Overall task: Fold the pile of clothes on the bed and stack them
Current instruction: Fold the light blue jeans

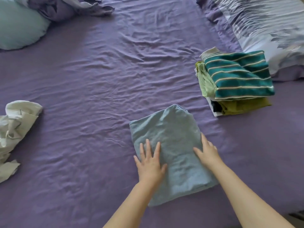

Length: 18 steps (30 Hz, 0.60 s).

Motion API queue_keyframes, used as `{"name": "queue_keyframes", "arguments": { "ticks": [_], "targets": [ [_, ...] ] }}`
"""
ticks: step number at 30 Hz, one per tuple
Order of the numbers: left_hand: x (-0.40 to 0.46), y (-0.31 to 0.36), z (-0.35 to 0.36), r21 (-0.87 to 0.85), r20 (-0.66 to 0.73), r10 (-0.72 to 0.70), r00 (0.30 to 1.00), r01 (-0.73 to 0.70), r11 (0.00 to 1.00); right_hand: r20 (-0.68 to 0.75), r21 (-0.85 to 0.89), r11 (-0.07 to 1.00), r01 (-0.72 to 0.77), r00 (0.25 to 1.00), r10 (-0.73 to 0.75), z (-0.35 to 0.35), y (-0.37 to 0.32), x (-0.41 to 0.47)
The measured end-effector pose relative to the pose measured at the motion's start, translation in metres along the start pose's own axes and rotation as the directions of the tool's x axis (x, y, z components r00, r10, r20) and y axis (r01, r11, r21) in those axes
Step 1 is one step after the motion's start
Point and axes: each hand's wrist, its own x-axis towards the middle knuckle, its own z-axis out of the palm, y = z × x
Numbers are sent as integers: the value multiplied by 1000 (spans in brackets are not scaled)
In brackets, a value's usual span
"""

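Both flat hands, left hand (150,165) and right hand (208,153), press the folded blue garment (174,145).

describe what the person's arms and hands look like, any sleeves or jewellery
Both forearms are bare as far as the frame shows, with no sleeve edge in view. The left hand and the right hand wear no gloves, and no rings, watch or bracelet can be seen. The nails look short and unpainted, though they are too small to be sure.

A wide bed with a wrinkled purple sheet (102,76) is carrying a folded light-blue garment (172,145), a stack of folded clothes (235,83), crumpled white clothes (14,129), and a pale-blue pillow (18,25).
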Motion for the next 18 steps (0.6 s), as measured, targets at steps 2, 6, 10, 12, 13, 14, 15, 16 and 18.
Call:
{"name": "queue_keyframes", "arguments": {
  "ticks": [2, 6, 10, 12, 13, 14, 15, 16, 18],
  "targets": [
    [-1, -8, 5, -251, -5, -137, 991, 132, 959, -2, -45, 999, -10, 1000, 10, 8, 6, 2],
    [-1, -11, 5, -597, 9, -298, 955, 244, 764, -4, 65, 998, -25, 1000, 25, 5, 9, 3],
    [5, -16, -2, -841, 116, -446, 888, 327, 431, 24, 298, 948, -116, 993, 114, -5, 12, 4],
    [9, -18, -7, -912, 222, -457, 861, 349, 215, 27, 373, 918, -133, 991, 133, -7, 12, 4],
    [9, -19, -10, -920, 280, -453, 847, 371, 126, 18, 407, 905, -124, 992, 128, -8, 13, 2],
    [8, -18, -13, -915, 320, -449, 834, 395, 83, 11, 439, 891, -114, 992, 122, -9, 15, 0],
    [6, -18, -15, -908, 341, -439, 831, 412, 74, 6, 466, 878, -107, 993, 118, -11, 17, -3],
    [4, -16, -15, -907, 345, -421, 839, 414, 82, -4, 485, 869, -99, 993, 115, -14, 21, -7],
    [-3, -8, -13, -912, 334, -370, 867, 396, 104, -54, 483, 873, -70, 992, 110, -23, 33, -16]
  ]
}}
